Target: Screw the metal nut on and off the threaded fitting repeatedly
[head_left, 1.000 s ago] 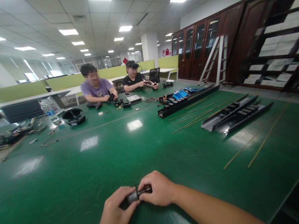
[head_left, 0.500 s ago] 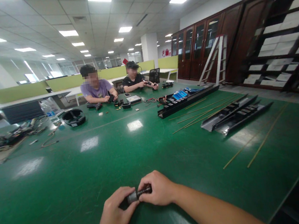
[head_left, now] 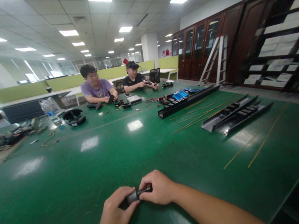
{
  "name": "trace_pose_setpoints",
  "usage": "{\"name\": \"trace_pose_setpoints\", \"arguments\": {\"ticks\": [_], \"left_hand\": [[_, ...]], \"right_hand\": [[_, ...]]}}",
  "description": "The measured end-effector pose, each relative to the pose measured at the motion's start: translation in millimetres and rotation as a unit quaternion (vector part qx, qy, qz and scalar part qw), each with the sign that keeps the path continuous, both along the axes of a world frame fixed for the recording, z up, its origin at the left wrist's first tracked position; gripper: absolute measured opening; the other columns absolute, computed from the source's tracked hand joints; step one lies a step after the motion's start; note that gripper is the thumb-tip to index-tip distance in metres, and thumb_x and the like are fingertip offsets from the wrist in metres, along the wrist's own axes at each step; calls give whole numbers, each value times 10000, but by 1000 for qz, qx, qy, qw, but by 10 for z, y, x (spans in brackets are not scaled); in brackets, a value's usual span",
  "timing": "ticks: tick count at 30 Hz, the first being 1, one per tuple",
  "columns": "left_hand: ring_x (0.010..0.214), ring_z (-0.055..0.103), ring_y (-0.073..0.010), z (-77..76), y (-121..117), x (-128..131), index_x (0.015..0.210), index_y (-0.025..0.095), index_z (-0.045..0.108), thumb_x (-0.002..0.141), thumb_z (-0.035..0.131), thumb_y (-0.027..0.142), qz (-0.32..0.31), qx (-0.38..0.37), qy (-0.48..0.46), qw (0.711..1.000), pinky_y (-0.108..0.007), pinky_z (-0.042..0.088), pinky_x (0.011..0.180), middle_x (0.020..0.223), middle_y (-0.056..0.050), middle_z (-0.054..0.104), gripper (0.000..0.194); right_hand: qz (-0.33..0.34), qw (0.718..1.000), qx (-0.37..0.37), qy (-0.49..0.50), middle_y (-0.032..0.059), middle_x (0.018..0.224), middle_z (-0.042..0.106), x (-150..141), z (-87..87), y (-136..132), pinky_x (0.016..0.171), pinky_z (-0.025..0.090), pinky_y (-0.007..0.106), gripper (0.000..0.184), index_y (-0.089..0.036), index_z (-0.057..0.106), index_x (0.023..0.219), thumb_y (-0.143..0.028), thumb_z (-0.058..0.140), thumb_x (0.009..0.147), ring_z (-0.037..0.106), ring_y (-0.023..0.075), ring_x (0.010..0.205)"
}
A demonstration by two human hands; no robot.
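Note:
Low in the middle of the head view, my left hand (head_left: 115, 209) is closed around a short grey metal cylinder (head_left: 132, 197) with a black end. Out of the cylinder's right side comes a thin dark stepped shaft (head_left: 142, 192). The fingers of my right hand (head_left: 157, 188) are pinched round that shaft, close to the cylinder. Whether shaft and cylinder are one piece I cannot tell. Both hands are just above the green tabletop (head_left: 134, 158), and my fingers hide part of the piece.
Thin brass-coloured rods (head_left: 267, 136) and black metal channels (head_left: 243, 117) lie to the right. A longer channel (head_left: 187, 101) sits farther back. A black headset (head_left: 74, 117) and cluttered parts (head_left: 16, 134) are at left. Two people (head_left: 97, 87) sit across the table, handling dark objects.

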State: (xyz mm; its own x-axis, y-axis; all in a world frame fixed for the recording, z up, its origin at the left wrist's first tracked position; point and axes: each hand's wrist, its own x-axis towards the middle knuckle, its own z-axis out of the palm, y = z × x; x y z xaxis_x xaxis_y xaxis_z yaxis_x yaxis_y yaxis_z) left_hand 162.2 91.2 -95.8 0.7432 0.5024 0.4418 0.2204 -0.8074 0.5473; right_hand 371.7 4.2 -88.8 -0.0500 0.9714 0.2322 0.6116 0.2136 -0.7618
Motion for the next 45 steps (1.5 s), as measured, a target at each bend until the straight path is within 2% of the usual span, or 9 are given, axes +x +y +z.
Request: {"name": "trace_pose_setpoints", "arguments": {"ticks": [17,25,33,39,45], "left_hand": [[918,688,-191,41,0,-6,1086,249,667,854,701,300,4,11,-7,1000,-272,581,814,1010,-44,702,240],[908,698,-210,43,-1,-9,1077,234,680,852,697,322,8,27,-13,1000,-293,591,813,999,-67,711,242],[920,695,-203,44,3,-6,1083,252,675,847,708,326,14,28,-10,999,-285,588,824,1011,-49,710,250],[916,694,-194,64,6,-22,1068,252,676,845,708,321,18,26,-10,999,-272,585,818,1004,-39,710,236],[933,687,-180,51,19,-31,1084,267,662,843,716,312,19,26,-8,999,-267,574,843,1021,-20,705,251]], "right_hand": [[-11,1000,8,-7,27,793,742,17,-6,1,622,443,224,194,-187,744,886,-325,715,752,659,150,680],[-11,1000,-14,13,23,768,735,9,-32,21,574,428,212,196,-179,744,875,-300,740,721,649,142,645],[-15,1000,-9,4,26,779,747,11,8,-1,592,430,219,211,-200,768,901,-358,708,774,658,144,657],[-25,1000,-1,-6,18,755,739,8,53,-9,569,404,219,210,-211,775,904,-361,694,782,628,134,623],[-37,999,-12,0,6,684,708,4,13,6,517,372,211,199,-204,768,881,-348,704,759,572,119,553]]}}
